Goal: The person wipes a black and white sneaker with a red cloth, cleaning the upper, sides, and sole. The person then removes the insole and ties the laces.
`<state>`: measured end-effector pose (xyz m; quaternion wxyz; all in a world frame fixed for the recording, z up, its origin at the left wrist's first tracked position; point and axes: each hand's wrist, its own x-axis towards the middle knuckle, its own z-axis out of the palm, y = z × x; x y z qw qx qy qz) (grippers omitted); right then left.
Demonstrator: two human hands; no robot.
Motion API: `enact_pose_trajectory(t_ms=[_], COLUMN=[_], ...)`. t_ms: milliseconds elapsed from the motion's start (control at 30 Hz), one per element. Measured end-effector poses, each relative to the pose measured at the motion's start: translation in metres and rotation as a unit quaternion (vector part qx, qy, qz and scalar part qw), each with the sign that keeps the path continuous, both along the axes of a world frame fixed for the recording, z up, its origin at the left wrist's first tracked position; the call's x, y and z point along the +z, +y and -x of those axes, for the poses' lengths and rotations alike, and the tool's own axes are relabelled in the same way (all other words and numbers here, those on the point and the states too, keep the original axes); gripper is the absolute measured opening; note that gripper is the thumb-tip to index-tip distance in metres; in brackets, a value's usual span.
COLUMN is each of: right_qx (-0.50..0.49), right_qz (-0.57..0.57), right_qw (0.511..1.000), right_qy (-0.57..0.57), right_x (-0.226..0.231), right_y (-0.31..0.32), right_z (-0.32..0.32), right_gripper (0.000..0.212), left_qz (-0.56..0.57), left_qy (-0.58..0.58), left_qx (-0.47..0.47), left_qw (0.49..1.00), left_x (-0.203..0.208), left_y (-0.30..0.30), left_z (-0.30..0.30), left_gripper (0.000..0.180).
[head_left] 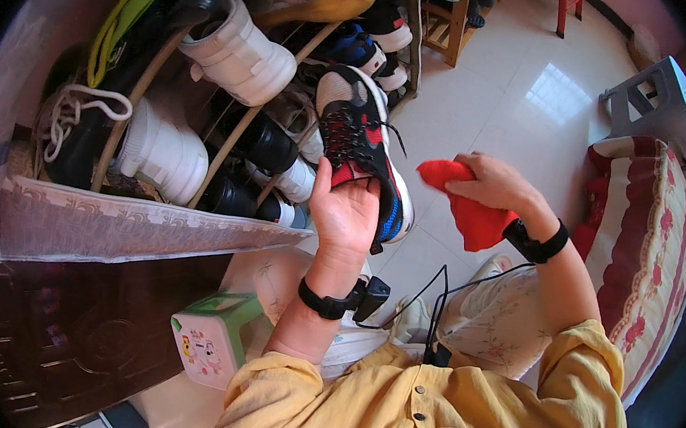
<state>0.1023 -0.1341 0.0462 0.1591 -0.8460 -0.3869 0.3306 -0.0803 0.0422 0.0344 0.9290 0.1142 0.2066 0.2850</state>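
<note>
A black, red and white sneaker (355,124) with dark laces and a blue patch near its heel is held up in front of me, toe pointing away. My left hand (345,214) has its fingers tucked into the shoe's opening, so they are mostly hidden, while the thumb stays outside along the edge. To the right, my right hand (495,182) grips a bunched red cloth (474,221), which hangs below the fingers. A gap separates the cloth from the sneaker.
A shoe rack (229,153) on the left holds several shoes, among them a white shoe (247,52). Below it stands a small green and white stool (210,346). At right are a grey plastic stool (663,104) and a patterned fabric cover (646,235). Black cables (437,306) run near my lap.
</note>
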Motion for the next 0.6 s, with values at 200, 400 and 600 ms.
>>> enact_pose_trajectory(t_ms=[200, 400, 600], right_qx=[0.073, -0.061, -0.192], right_qz=[0.027, -0.076, -0.209], right_qw=[0.956, 0.867, 0.766], right_qy=[0.282, 0.489, 0.577], right_x=[-0.004, -0.025, -0.049], right_y=[0.024, 0.053, 0.092], right_z=[0.012, 0.043, 0.050], right_gripper=[0.050, 0.062, 0.056], left_qz=[0.021, 0.006, -0.049], left_qy=[-0.022, -0.087, -0.011], left_qx=[0.107, 0.172, 0.197], left_qw=[0.994, 0.981, 0.979], left_x=[0.002, 0.002, 0.009], left_y=[0.033, 0.064, 0.089], left_z=[-0.022, -0.060, -0.083], left_gripper=[0.048, 0.043, 0.046])
